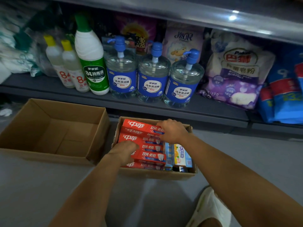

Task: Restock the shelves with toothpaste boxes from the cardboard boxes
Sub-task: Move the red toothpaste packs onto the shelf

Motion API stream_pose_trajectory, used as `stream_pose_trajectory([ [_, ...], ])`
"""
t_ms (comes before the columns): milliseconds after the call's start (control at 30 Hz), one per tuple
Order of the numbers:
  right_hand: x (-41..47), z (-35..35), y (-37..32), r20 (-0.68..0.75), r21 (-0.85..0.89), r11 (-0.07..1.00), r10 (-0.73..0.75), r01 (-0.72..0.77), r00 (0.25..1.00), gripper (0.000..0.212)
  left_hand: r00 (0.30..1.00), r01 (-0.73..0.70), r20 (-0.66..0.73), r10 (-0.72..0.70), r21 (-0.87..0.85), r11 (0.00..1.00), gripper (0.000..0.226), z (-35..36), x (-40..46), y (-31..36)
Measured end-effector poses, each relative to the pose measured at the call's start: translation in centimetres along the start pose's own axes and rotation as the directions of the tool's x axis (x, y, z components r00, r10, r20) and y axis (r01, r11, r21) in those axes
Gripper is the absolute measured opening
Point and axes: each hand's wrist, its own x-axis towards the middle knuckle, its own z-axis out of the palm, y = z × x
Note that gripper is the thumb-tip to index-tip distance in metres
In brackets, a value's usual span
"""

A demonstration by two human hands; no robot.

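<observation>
On the grey floor (49, 185), in front of the bottom shelf (147, 105), sit two open cardboard boxes. The larger cardboard box (91, 131) on the left shows only its bare brown bottom. The smaller cardboard box (155, 174) to its right is packed with red toothpaste boxes (139, 126) lying flat in rows, and along its right side stand a few narrower blue-and-yellow toothpaste boxes (179, 154).

Both hands reach into the smaller box. The left hand (124, 151) lies over the near left part of the red stack, its fingers curled down onto the cartons and grasping them at their left ends. The right hand (172, 130) is at the right ends of the upper red boxes, its fingers bent over their edge and gripping them there. The red boxes are all inside the cardboard box; none is on the shelf.

On the shelf behind stand two small yellow-capped disinfectant bottles (70, 69), a tall white disinfectant bottle with a green cap and label (91, 63), three clear dish-soap jugs with blue pumps (152, 77) and a purple-and-white bag of soap powder (234, 71). Blue packages (285, 95) lie at the far right, and white plastic-wrapped packs (14, 54) at the far left. A white shoe (211, 208) shows at the lower edge.
</observation>
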Motion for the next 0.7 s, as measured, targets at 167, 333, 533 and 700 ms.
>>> stream_pose_trajectory([
  [167, -2.1, -3.9, -0.1, -0.078, 0.028, 1.000, -0.006, 0.008, 0.997, 0.033, 0.995, -0.029, -0.102, 0.021, -0.072, 0.997, 0.052, -4.0, -2.5, 1.2],
  [333, -5.6, -9.9, -1.1, -0.179, 0.015, 0.999, -0.032, 0.035, 0.983, 0.033, 0.966, -0.116, -0.229, 0.119, 0.027, 0.993, 0.039, -9.6, -6.4, 3.3],
  [533, -10.7, -18.2, -2.8, -0.267, -0.024, 0.999, -0.054, 0.049, 0.962, 0.025, 0.910, -0.147, -0.371, 0.185, 0.129, 0.981, 0.040, -15.4, -12.3, 5.1],
  [700, -13.5, -24.0, -3.7, -0.324, -0.070, 0.997, -0.061, 0.041, 0.944, 0.025, 0.876, -0.142, -0.440, 0.198, 0.157, 0.977, 0.048, -19.9, -16.4, 6.1],
])
